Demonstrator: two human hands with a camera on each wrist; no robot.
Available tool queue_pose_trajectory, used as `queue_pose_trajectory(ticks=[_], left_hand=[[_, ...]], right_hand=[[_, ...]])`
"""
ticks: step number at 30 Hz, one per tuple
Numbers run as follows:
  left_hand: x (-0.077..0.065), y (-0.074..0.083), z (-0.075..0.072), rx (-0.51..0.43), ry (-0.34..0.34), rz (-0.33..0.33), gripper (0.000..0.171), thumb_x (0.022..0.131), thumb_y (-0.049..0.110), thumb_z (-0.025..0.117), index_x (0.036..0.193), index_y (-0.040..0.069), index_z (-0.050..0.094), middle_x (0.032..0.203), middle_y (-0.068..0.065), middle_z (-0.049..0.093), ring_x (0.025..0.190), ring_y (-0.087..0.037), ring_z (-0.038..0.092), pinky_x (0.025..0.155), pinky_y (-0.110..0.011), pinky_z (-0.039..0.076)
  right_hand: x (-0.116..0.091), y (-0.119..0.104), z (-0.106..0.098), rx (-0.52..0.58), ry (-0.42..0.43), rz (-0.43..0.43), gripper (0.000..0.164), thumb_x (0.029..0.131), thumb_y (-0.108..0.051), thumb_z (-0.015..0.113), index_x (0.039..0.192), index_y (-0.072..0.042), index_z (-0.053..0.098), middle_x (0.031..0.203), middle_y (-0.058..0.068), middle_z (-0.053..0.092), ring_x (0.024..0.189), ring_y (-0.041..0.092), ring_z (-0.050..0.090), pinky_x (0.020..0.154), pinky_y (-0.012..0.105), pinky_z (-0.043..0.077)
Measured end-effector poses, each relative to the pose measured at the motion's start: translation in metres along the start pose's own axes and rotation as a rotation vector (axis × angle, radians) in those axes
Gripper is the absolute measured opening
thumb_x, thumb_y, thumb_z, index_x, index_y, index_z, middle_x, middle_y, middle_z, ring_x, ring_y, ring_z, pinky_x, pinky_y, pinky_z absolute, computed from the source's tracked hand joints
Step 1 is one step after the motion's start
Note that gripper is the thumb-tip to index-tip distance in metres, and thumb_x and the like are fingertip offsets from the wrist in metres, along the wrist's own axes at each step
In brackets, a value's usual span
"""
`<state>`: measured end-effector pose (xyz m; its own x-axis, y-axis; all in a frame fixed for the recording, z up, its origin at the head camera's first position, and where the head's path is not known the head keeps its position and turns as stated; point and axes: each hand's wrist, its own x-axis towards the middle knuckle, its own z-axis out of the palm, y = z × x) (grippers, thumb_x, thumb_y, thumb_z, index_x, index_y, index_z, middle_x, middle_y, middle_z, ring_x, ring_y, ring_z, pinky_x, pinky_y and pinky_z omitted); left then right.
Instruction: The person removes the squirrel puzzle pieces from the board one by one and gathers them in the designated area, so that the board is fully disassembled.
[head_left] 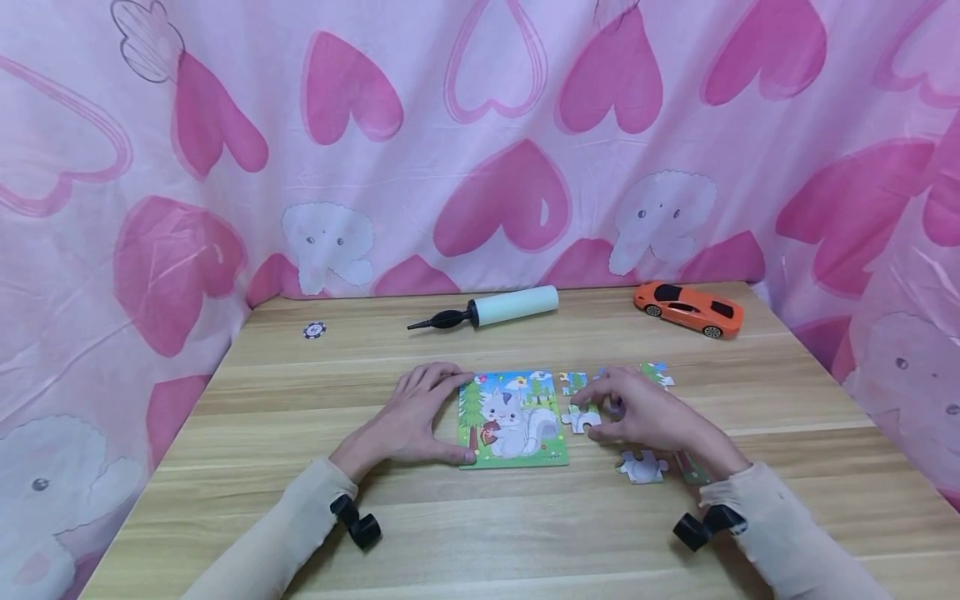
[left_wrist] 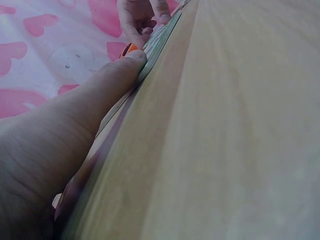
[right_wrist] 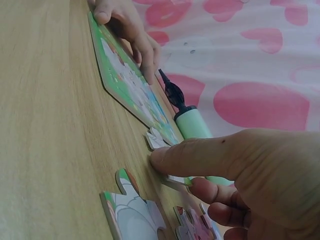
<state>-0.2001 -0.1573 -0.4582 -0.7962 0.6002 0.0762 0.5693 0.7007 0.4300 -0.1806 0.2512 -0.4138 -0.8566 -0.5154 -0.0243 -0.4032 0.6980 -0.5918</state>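
Note:
A squirrel picture puzzle board (head_left: 513,417) lies flat on the table. My left hand (head_left: 420,421) rests along its left side, thumb on the lower corner and fingers at the upper corner. To its right, my right hand (head_left: 645,408) pinches a whitish puzzle piece (head_left: 579,421) between thumb and fingers. Another piece (head_left: 573,382) sits just above that one, near the board's edge. Below the right hand lies a loose piece (head_left: 642,467); a green one (head_left: 692,468) is partly under the wrist, and another piece (head_left: 657,373) shows beyond the knuckles.
Behind the board lies a pale green hand pump (head_left: 517,306) with a black nozzle. An orange toy car (head_left: 688,309) stands at the back right, and a round chip (head_left: 314,330) at the back left. A pink heart-patterned curtain (head_left: 495,275) hangs behind the table (head_left: 480,533).

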Motion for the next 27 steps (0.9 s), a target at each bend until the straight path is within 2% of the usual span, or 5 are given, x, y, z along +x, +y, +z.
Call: queue_pose_trajectory(ticks=[16, 22, 27], left_hand=[[-0.0004, 0.0008, -0.0012, -0.006, 0.0, 0.006, 0.122, 0.076, 0.091, 0.078, 0.174, 0.029, 0.04, 0.171, 0.002, 0.036, 0.159, -0.029, 0.03, 0.133, -0.065, 0.021], [-0.0003, 0.0002, -0.0014, -0.007, 0.0, 0.001, 0.122, 0.076, 0.091, 0.078, 0.173, 0.03, 0.04, 0.17, 0.002, 0.036, 0.158, -0.029, 0.03, 0.133, -0.064, 0.022], [-0.0006, 0.0008, -0.0012, -0.003, 0.001, 0.001, 0.121, 0.076, 0.092, 0.078, 0.173, 0.03, 0.04, 0.169, 0.002, 0.036, 0.157, -0.028, 0.03, 0.133, -0.064, 0.022]], right_hand=[[-0.0007, -0.0004, 0.0001, 0.002, 0.002, 0.002, 0.04, 0.092, -0.024, 0.094, 0.13, -0.03, 0.083, 0.118, -0.006, 0.07, 0.106, 0.025, 0.05, 0.084, 0.039, 0.042], [-0.0005, 0.0001, 0.0002, 0.006, 0.006, 0.004, 0.042, 0.093, -0.026, 0.094, 0.132, -0.03, 0.081, 0.118, -0.005, 0.068, 0.104, 0.023, 0.053, 0.083, 0.036, 0.046], [0.0002, -0.0001, -0.001, 0.02, 0.009, -0.007, 0.045, 0.094, -0.028, 0.093, 0.136, -0.026, 0.079, 0.118, -0.004, 0.069, 0.101, 0.022, 0.057, 0.081, 0.033, 0.051]])
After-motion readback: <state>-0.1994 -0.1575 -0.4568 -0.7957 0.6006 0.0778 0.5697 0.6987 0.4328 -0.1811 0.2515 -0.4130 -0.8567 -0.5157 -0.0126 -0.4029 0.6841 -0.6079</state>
